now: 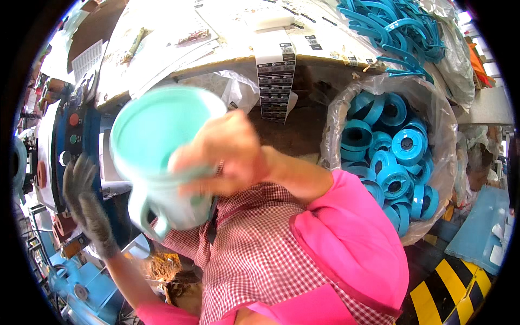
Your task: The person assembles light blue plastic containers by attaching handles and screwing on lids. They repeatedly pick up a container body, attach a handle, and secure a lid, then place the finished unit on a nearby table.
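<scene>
A mint-green plastic jug (162,127) hangs in front of my chest, slightly blurred. Its round flat face points up toward me, and a loop handle (140,208) shows on its lower left side. The bare fingers of my right hand (225,154) close on the jug's right side, smeared a little by motion. My left hand (86,203), in a grey work glove, is apart from the jug at the left. Its fingers are stretched out, holding nothing, beside a dark blue machine (76,149) with round buttons.
A white worktable (227,32) spans the far side, with a strip of printed labels (276,81) hanging over its edge. Blue plastic handles (401,27) are heaped at its right. Below them, a clear-lined bin (444,141) holds several blue round parts (407,146). Yellow-black striping (441,290) lies lower right.
</scene>
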`<state>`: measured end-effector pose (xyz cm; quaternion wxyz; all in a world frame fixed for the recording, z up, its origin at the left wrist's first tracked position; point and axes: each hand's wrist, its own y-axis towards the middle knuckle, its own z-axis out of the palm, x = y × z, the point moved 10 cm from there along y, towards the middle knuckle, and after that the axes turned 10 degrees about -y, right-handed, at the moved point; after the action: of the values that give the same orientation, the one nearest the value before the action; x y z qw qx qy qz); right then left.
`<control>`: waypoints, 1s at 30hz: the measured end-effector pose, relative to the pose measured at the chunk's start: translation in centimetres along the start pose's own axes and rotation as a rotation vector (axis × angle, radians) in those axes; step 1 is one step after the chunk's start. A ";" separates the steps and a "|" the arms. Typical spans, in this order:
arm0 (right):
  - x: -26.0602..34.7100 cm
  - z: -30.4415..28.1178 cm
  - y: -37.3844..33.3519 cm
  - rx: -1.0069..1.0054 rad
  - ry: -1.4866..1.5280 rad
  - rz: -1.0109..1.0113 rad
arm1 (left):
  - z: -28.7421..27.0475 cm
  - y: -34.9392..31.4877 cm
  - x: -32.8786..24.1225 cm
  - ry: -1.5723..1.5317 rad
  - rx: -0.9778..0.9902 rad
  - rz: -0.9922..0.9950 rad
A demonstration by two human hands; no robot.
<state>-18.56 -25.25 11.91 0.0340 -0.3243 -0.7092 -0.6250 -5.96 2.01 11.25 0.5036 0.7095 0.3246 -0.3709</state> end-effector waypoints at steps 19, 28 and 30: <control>-14.0 -32.7 -29.6 1.347 -1.778 1.678 | -5.6 -3.6 13.2 -0.792 -0.097 -0.331; -11.0 5.3 2.1 0.406 -0.231 0.513 | -4.1 -3.4 9.5 -0.748 -0.187 -0.312; -8.8 15.0 4.4 0.447 0.197 0.277 | -3.8 -3.0 8.1 -0.749 -0.273 -0.232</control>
<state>-4.07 -15.23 8.52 0.2584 -0.3404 -0.7716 -0.4712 -3.55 7.23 3.70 0.6314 0.4109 0.2429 -0.6111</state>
